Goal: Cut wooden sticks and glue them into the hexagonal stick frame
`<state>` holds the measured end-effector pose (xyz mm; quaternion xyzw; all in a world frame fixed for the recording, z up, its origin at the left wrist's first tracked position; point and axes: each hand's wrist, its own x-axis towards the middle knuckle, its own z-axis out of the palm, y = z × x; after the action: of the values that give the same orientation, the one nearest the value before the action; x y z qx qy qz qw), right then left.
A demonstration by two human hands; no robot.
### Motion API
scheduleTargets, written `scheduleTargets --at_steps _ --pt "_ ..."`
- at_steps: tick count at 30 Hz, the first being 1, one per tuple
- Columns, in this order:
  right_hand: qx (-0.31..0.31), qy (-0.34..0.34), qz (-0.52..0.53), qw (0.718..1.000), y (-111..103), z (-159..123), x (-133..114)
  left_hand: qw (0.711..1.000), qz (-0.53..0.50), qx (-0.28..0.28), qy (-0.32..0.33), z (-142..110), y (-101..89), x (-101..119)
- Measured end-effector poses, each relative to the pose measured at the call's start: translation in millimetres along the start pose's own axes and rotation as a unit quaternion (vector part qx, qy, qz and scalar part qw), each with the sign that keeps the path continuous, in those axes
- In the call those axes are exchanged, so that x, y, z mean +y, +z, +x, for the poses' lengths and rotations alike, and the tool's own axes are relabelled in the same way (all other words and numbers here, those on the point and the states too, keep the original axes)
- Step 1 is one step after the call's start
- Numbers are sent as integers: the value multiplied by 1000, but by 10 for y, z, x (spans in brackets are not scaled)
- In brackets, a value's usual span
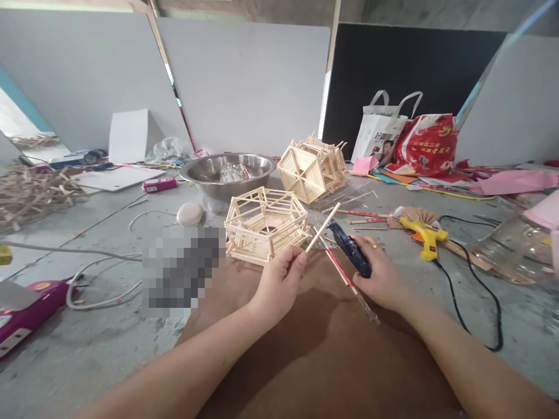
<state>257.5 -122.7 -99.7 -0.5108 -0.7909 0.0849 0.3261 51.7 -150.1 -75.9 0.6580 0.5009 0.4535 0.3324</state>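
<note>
Pinched in my left hand [283, 276] is a pale wooden chopstick [325, 222], slanting up to the right. My right hand [378, 273] grips a dark blue tool that looks like pliers [351, 249]; its tip is close to the chopstick, and I cannot tell whether they touch. Just beyond my left hand stands an open hexagonal frame of wooden sticks [262, 224]. Between my hands, chopsticks in a red-and-clear wrapper [343, 269] lie across the brown board [305, 343]. A larger stick-built hexagonal piece [310, 169] rests tilted behind.
A steel basin [203, 177] stands behind the frame. At right lie a yellow glue gun [423, 233] with a black cord and a clear plastic container [509, 256]. Bags [425, 145] stand at the back. Purple power strips [32, 308], cables and a wood-stick pile [35, 195] occupy the left.
</note>
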Motion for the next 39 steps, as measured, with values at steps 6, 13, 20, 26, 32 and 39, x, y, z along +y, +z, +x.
scheduleTargets --at_steps 6,13,20,26,32,39 --pt "-70 -28 -41 996 61 -32 -116 1000 11 -17 14 -18 24 -24" --pt "-79 -65 -38 994 31 -68 -247 997 0 -62 43 -42 71 -28" --pt "-82 -89 -57 991 37 -63 -222 997 -19 -66 37 -36 73 20" --pt "-97 -86 -49 990 13 -61 -226 996 13 -71 52 -34 52 11" --pt "-72 -105 -61 990 37 -75 -188 993 36 -70 93 -42 40 11" --pt "-66 -102 -86 989 67 -98 -181 991 49 -70 106 -52 54 12"
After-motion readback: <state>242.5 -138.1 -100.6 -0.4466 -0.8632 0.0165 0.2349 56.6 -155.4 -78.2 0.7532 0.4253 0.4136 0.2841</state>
